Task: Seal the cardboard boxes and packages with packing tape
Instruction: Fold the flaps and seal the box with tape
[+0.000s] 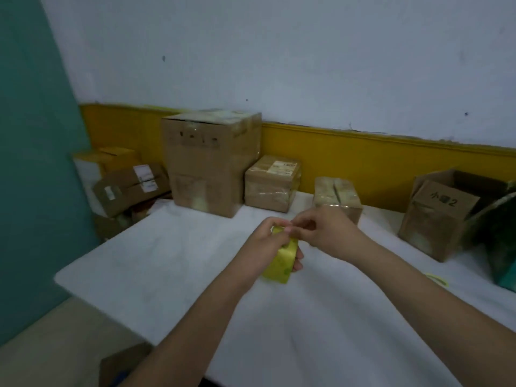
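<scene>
My left hand [266, 244] grips a yellow roll of packing tape [282, 261] above the white table [167, 263]. My right hand [321, 233] pinches at the top edge of the roll, thumb and forefinger together where the tape end lies. Along the wall stand cardboard boxes: a tall box [209, 163], a small labelled box [272, 182], a small taped box [335, 194] just behind my right hand, and an open box [438, 213] with writing on its flap at the right.
More boxes [125, 185] are piled at the far left beyond the table's end. A dark green bag [499, 238] sits at the right edge. A yellow tape scrap [438, 279] lies on the table. Part of a box [122, 367] shows on the floor.
</scene>
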Action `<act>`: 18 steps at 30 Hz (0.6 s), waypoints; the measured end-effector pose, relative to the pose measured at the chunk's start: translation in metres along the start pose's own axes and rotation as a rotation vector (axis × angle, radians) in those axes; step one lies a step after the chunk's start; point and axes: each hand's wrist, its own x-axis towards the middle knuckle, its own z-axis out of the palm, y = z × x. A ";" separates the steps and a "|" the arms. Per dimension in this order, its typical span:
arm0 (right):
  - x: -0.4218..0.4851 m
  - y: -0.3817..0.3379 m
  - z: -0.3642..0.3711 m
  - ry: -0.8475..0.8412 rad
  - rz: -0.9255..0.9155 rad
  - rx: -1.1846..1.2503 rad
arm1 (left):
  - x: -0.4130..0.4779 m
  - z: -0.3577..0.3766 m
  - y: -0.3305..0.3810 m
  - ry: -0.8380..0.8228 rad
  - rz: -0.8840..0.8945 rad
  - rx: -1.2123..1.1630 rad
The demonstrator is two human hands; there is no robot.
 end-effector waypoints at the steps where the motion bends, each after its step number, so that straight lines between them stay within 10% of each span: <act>1: 0.001 -0.011 0.007 0.032 0.003 0.014 | -0.008 -0.008 0.002 0.025 0.010 0.015; 18: -0.037 -0.144 0.099 -0.040 -0.141 0.026 | -0.150 -0.089 0.000 0.259 -0.099 -0.064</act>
